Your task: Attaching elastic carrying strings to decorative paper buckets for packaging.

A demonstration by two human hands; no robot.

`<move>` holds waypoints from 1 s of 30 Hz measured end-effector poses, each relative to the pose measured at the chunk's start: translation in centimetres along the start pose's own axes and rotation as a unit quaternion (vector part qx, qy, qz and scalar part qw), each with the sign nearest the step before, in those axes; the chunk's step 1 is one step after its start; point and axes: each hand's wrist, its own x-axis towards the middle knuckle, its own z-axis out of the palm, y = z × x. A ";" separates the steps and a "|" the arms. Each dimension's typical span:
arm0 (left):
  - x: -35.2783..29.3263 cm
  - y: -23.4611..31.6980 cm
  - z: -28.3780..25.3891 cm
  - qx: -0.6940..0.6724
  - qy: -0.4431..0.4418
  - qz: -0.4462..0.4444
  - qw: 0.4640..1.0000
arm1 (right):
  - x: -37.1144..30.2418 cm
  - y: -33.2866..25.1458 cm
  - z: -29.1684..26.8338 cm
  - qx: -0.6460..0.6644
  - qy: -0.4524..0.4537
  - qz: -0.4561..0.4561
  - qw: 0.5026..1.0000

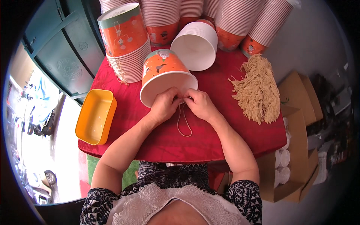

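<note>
An orange paper bucket (165,71) lies on its side on the red tablecloth (210,135), its white open rim toward me. My left hand (164,105) and my right hand (200,104) meet at the bucket's near rim, fingers pinched on a beige string (183,123) that loops down onto the cloth between my wrists. Exactly where the string joins the rim is hidden by my fingers.
A bundle of beige strings (258,90) lies at the right. Another bucket (196,45) lies on its side behind; tall stacks of buckets (125,45) line the back. An empty yellow tub (95,116) overhangs the left edge. Cardboard boxes (296,150) stand on the floor right.
</note>
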 end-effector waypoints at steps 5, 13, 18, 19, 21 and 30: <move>0.1 -0.1 -0.6 -0.023 -0.005 -0.018 1.000 | -0.1 -0.4 -0.3 -0.011 -0.001 -0.019 1.000; 0.7 -0.4 0.1 0.021 0.043 -0.041 0.998 | -0.4 0.1 -0.6 -0.038 -0.052 -0.061 0.996; 1.0 -0.8 0.9 0.083 0.066 -0.044 0.993 | -0.7 -1.3 -0.6 -0.178 -0.029 -0.099 0.979; 1.0 -0.8 0.9 0.100 0.069 -0.044 0.992 | -0.8 -1.7 -0.6 -0.247 -0.036 -0.094 0.964; 1.2 -1.0 0.9 0.113 0.066 -0.044 0.990 | -1.1 -2.5 -0.1 -0.333 -0.019 -0.136 0.933; 1.3 0.7 -0.7 0.104 0.005 -0.080 0.991 | -0.9 -2.3 0.1 -0.295 0.029 -0.188 0.936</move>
